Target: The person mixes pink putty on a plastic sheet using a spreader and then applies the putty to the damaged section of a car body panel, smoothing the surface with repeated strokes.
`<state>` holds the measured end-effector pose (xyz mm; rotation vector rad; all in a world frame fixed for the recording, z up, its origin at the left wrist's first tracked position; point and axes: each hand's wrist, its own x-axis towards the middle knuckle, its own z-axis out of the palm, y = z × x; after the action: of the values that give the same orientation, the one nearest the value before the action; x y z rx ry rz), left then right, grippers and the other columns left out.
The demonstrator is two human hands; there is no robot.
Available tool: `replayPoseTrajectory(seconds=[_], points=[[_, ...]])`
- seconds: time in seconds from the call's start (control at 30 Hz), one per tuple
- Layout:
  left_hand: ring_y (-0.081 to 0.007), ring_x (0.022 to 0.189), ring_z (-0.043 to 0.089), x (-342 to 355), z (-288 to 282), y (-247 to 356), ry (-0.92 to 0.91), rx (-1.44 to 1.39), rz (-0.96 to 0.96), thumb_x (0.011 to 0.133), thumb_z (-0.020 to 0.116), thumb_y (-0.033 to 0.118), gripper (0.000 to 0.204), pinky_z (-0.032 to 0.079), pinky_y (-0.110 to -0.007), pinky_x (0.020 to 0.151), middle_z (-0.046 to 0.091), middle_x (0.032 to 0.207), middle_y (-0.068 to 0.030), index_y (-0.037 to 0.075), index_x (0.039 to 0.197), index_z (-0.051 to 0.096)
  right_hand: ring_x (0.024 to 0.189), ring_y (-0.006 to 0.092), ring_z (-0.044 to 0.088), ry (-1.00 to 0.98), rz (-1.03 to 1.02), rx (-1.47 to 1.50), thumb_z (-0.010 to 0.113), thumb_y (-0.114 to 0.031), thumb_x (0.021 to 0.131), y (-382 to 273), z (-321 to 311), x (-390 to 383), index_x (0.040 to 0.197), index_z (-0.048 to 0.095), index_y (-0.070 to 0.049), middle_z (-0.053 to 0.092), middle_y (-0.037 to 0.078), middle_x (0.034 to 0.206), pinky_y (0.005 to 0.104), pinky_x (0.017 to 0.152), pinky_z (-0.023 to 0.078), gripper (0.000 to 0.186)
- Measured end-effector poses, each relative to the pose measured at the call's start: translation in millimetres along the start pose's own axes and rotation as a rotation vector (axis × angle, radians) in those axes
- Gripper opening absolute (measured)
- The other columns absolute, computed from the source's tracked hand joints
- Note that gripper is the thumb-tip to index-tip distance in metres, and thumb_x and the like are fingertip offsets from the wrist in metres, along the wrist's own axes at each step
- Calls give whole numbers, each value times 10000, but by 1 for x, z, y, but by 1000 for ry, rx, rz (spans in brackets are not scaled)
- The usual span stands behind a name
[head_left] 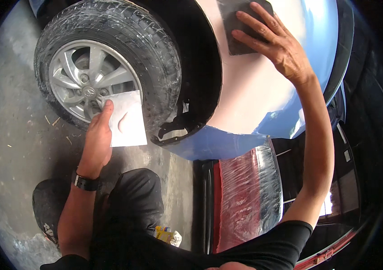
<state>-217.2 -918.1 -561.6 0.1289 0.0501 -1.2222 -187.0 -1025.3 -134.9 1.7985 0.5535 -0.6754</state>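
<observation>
A square white sheet with a curved crease or slit is pinched in my left hand, thumb on top, in front of the car's wheel. Up at the right, my right hand lies with fingers spread on a dark grey sheet that looks like sandpaper. It presses this sheet flat against the car's fender. The fender is blue at its edges, with a large pale pinkish patch in the middle. Part of the dark sheet is hidden under my fingers.
The dusty tyre stands beside the dark wheel arch. A red panel under clear plastic film is at the lower right. A yellow package lies on the concrete floor near my knee.
</observation>
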Motion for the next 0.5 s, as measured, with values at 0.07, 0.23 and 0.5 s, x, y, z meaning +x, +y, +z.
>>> replayPoseTrajectory(seconds=[0.07, 0.23, 0.5], points=[[-185, 1051, 657, 0, -2, 1, -11, -1, 0, 1052, 487, 340, 478, 530, -322, 917, 664, 1171, -133, -88, 1244, 581, 1499, 332, 214, -32, 31, -16, 594, -71, 851, 3, -5, -14, 1328, 604, -182, 304, 55, 1593, 494, 1165, 376, 489], [-201, 1069, 661, -5, 4, 5, -28, -61, 12, 1052, 483, 326, 468, 537, -331, 923, 659, 1205, -127, -73, 1283, 561, 1483, 250, 281, -9, 176, -241, 439, -146, 944, -19, -3, -37, 1375, 570, -307, 356, -12, 1576, 474, 1210, 305, 479], [-194, 1078, 656, -11, 0, -3, -33, -38, 40, 1047, 497, 309, 457, 539, -332, 915, 647, 1230, -112, -66, 1303, 543, 1469, 267, 307, 65, 150, -145, 519, -146, 887, -56, 16, -18, 1348, 578, -231, 392, 27, 1547, 456, 1164, 352, 473]])
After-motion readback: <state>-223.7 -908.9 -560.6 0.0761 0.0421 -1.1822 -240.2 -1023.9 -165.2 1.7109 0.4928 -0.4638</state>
